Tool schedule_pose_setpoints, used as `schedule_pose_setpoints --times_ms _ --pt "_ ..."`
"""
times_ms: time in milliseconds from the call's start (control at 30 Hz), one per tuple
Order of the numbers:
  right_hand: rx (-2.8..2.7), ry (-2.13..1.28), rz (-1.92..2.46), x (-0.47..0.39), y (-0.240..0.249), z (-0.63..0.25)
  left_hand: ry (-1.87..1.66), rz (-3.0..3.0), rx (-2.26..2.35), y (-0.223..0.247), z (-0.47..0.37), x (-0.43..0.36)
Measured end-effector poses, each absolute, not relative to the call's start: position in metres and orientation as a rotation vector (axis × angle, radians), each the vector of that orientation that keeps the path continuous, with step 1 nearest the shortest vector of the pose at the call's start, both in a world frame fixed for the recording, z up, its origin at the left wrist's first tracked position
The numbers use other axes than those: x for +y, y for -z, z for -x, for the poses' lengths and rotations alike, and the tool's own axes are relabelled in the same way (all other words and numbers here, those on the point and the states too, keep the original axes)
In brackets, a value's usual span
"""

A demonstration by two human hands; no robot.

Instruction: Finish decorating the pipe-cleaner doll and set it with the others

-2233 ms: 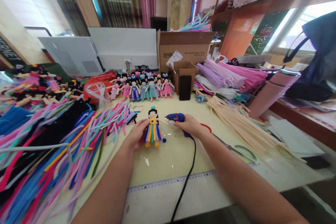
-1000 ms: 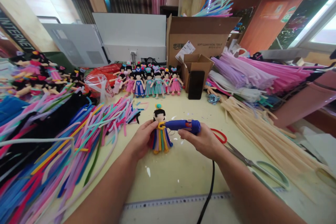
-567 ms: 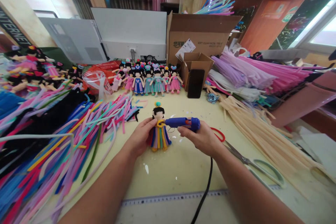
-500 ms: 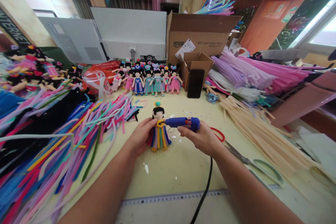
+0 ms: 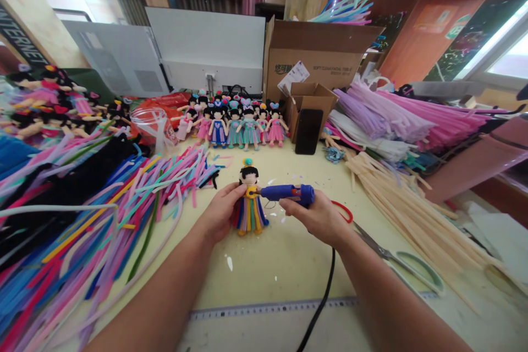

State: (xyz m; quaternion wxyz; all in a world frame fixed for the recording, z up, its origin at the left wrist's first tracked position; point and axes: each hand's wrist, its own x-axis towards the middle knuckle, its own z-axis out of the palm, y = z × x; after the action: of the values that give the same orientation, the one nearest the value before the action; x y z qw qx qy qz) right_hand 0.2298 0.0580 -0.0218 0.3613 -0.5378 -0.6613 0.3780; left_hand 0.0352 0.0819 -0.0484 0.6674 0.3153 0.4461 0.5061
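Observation:
My left hand (image 5: 225, 210) is closed on the left side of a small pipe-cleaner doll (image 5: 251, 214), holding it upright over the table. The doll has black hair, a teal bun on top, a yellow piece at the chest and a skirt of coloured strips. In my right hand (image 5: 319, 219) is a blue hot glue gun (image 5: 291, 194), gripped around its body and pointing left. Its nozzle is at the doll's yellow chest piece; whether it touches, I cannot tell. A black cord (image 5: 322, 308) runs down from beneath my right hand.
Loose coloured pipe cleaners (image 5: 136, 203) cover the left side. Finished dolls (image 5: 235, 126) stand in rows at the back, beside a black phone (image 5: 308, 131) and cardboard box (image 5: 325, 55). Scissors (image 5: 383, 253) and beige pipe cleaners (image 5: 400, 214) lie right. A ruler (image 5: 272, 308) crosses the front.
The glue gun's nozzle has shifted very slightly against the doll's yellow chest piece. Both hands keep their hold, and the camera view has moved a little.

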Motion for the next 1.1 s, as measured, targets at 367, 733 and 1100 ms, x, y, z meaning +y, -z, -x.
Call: schedule_pose_setpoints --times_ms 367,733,1100 --pt "-1.725 -0.936 1.445 0.0555 0.0207 -0.2272 -1.156 -0.714 0.980 0.0456 -0.0368 0.0809" --pt "-1.709 -0.964 1.432 0.0558 0.0240 -0.2268 -1.130 -0.743 1.007 0.0458 -0.0373 0.0798" --pt "-1.686 -0.936 1.433 0.0546 0.0200 -0.2249 -1.123 -0.763 0.999 0.0488 -0.0374 0.0800"
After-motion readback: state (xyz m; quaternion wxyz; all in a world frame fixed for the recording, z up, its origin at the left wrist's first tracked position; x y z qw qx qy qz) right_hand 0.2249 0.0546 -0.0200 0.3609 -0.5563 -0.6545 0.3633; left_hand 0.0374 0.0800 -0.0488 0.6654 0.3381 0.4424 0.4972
